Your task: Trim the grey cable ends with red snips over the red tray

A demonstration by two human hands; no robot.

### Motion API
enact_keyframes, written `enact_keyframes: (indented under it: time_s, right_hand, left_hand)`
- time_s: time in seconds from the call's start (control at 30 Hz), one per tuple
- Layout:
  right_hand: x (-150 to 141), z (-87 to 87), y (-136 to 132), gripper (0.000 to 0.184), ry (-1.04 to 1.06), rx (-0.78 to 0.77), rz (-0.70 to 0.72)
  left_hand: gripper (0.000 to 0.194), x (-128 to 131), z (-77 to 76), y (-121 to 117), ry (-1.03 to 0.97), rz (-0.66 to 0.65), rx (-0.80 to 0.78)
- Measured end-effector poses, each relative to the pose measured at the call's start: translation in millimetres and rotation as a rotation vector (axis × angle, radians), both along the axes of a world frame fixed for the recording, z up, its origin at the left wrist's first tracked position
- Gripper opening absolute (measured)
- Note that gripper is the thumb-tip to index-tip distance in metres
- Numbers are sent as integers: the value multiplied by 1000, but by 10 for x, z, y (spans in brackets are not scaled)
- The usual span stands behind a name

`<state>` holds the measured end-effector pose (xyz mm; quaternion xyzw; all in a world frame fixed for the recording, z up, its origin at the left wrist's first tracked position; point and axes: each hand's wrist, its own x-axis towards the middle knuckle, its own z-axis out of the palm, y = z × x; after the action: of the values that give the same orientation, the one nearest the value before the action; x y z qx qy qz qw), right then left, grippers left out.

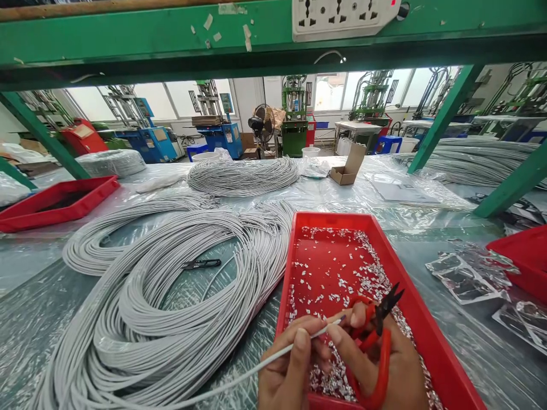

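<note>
My left hand is closed around the end of a grey cable, pinching it near its tip over a red tray. My right hand grips red-handled cutters whose black jaws point up and to the right, and its fingers also touch the cable's tip. Small silver scraps cover much of the tray's floor. The cable runs off to the lower left toward a large coil of grey cable.
Black thread snips lie inside the big coil. More coils lie further back, with a second red tray at the left, a small cardboard box, foil bags at the right and green frame legs.
</note>
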<state>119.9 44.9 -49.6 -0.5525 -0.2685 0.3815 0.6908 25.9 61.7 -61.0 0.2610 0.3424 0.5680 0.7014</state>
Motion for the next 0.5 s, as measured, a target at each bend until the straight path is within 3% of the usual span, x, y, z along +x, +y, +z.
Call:
enact_keyframes:
  time_s: [0.17, 0.27, 0.37, 0.5]
  right_hand:
    - [11, 18, -7, 29, 48, -20, -9]
    - [-3, 5, -10, 29, 69, 12, 28]
    - [-66, -26, -18, 23, 62, 54, -24]
    - [-127, -83, -44, 18, -99, 107, -107]
  left_hand:
    - [28, -29, 76, 82, -5, -48, -37]
    - [29, -30, 127, 110, -75, 7, -157]
    - [33, -3, 138, 93, -99, -26, -266]
    - [29, 34, 72, 56, -55, -75, -212]
